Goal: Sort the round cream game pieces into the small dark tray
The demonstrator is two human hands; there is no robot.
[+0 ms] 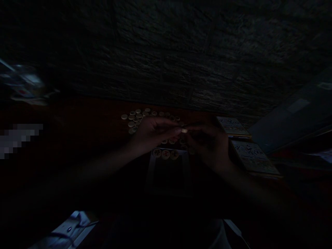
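1. Cream-coloured disc (pixel 184 130), small and thick, held up between the two hands near mid-view. Seen nearly edge-on; long axis of its outline runs left to right, dipping slightly at the right end. Marking on its face cannot be read.

2. Left hand (pixel 149 133): grasping the disc at its left end, thumb extended rightward, back of hand toward the camera.

3. Right hand (pixel 214 145): fingers bent, tips at the disc's right end. Too dark to tell whether they grip or only touch.

4. Just below the hands, a row of three discs (pixel 165 154), lying flat, red marks visible on two. Row runs left to right along the far edge of a pale-bordered rectangle (pixel 186 171); its middle is dark.

5. Beyond the left hand, a loose cluster of discs (pixel 139 116), lying flat, some touching. More show beneath the hands.

6. Right of the right hand, two flat printed cases (pixel 255 157), one beyond the other, long sides slanting toward the lower right.

7. Reddish-brown desk (pixel 98 119) under the cluster; rough stone wall (pixel 160 65) behind. Light very low.
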